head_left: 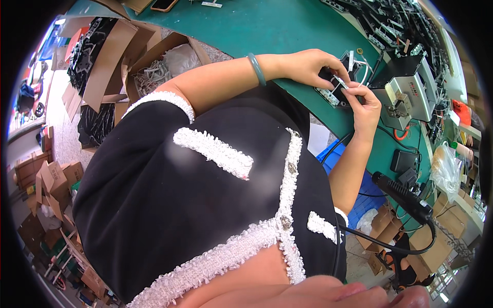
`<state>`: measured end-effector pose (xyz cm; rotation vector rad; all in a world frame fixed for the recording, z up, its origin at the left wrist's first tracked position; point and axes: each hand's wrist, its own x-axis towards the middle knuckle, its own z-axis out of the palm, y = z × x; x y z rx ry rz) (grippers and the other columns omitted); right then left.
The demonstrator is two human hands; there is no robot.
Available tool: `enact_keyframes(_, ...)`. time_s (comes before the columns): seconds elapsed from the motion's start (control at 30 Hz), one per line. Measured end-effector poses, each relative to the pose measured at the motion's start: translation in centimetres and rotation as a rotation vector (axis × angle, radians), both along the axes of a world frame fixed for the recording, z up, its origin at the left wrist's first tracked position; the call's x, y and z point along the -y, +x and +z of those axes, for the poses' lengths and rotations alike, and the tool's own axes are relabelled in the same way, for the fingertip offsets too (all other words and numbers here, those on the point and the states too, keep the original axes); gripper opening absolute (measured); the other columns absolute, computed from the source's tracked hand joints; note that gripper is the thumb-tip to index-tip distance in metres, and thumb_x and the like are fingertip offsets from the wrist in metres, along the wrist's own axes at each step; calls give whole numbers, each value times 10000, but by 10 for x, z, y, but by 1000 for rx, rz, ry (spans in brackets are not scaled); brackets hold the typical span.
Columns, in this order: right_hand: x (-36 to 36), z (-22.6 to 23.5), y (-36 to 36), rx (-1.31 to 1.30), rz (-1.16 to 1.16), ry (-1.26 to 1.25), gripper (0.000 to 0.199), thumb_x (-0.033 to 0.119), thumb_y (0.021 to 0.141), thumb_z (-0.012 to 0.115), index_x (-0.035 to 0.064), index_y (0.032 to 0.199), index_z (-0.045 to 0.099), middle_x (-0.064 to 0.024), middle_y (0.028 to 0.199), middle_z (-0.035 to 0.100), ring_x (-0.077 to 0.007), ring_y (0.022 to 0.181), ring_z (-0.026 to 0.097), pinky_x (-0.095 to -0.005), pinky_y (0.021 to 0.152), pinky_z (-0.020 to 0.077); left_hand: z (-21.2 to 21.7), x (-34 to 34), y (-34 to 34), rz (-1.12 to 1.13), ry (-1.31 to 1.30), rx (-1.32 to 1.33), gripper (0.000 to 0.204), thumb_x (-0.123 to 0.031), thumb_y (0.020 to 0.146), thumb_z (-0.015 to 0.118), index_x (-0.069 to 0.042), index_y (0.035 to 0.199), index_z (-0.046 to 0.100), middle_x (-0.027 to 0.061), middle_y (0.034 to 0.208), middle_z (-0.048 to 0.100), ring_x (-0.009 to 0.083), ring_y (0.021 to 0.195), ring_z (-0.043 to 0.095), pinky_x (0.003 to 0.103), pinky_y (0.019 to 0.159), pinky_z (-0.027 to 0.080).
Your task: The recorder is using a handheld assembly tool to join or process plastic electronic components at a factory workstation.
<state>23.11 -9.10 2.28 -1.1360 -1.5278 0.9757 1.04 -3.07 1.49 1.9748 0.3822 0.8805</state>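
Note:
My left hand point(314, 69), with a green bangle on its wrist, pinches one end of a small pale strip-shaped part point(340, 82). The fingertips of my right hand point(365, 101) close on the other end of it. Under and beside the fingers, a black-and-silver bracket-like piece point(328, 96) lies near the edge of the green table; my hands partly cover it. A white cable point(367, 72) curls just behind my right fingers. What exactly the strip is, I cannot make out.
A grey metal box-shaped device point(411, 95) stands right of my hands. Black metal parts point(385, 25) are heaped behind it. A black cylindrical tool point(403, 197) with a cord is at the right, near a blue crate point(362, 192). Cardboard boxes point(110, 66) stand at the left.

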Motion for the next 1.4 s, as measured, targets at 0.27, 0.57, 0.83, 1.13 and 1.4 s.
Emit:
enact_keyframes(0.27,23,9,-13,14,-157,20,355,49,672,819,17,965,621,-59,1028,661,-125,931,597,-258,788,474,0,19,8,338,359,-38,154,-167,776,728,-130,925,727,-2,891,683,204,841,602,337,727,488)
enact_keyframes(0.57,55,7,-37,390,-396,167,315,23,740,779,9,1012,621,-74,917,659,-124,795,605,-263,724,501,-8,48,21,389,286,-98,123,-117,831,660,-78,947,671,64,885,624,262,844,600,373,711,491)
enact_keyframes(0.83,119,27,43,181,-949,640,395,-47,820,534,-59,1197,420,-205,1106,566,-257,962,586,-336,767,517,-11,49,18,311,235,27,106,-89,849,637,-58,948,618,81,888,624,284,828,598,378,708,485)
enact_keyframes(1.13,24,93,79,-294,-482,579,604,406,872,669,3,1239,409,-111,749,588,-230,693,603,-423,740,545,-8,47,16,312,206,-30,104,-98,829,676,-52,912,635,70,846,628,267,808,603,367,703,490)
enact_keyframes(1.4,-38,113,70,-224,-581,563,910,782,778,419,-40,1169,408,-144,729,585,-251,597,593,-397,655,557,-8,46,14,328,163,-26,112,-109,825,691,-62,919,653,60,848,635,234,763,605,338,654,493)
